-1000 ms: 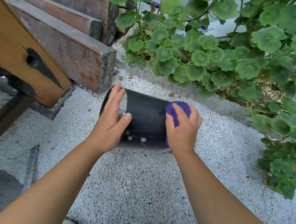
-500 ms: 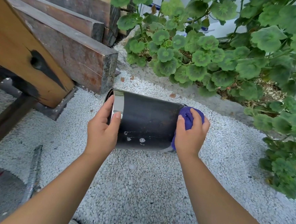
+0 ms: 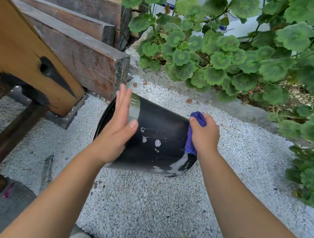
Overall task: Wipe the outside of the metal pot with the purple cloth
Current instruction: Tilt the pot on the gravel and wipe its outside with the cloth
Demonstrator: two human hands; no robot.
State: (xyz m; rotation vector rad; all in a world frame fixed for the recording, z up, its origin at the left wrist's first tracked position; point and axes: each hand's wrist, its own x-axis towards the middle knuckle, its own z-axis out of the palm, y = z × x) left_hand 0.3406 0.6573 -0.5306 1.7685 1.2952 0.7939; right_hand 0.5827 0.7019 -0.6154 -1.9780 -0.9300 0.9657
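Note:
A dark metal pot lies on its side on white gravel, its open mouth facing left and its base to the right. Pale spots and scuffs mark its side. My left hand rests flat against the pot near the shiny rim, fingers straight and together, thumb on the side wall. My right hand is closed around the purple cloth and presses it against the base end of the pot. Most of the cloth is hidden inside my fist.
Heavy wooden beams and a bench leg stand just left and behind the pot. A leafy green plant fills the back and right side. A metal bar lies on the gravel at lower left.
My left hand let go of the rim and opened flat against the pot. The pot has turned, its base end now lower. My right hand with the cloth slid from the side wall to the base.

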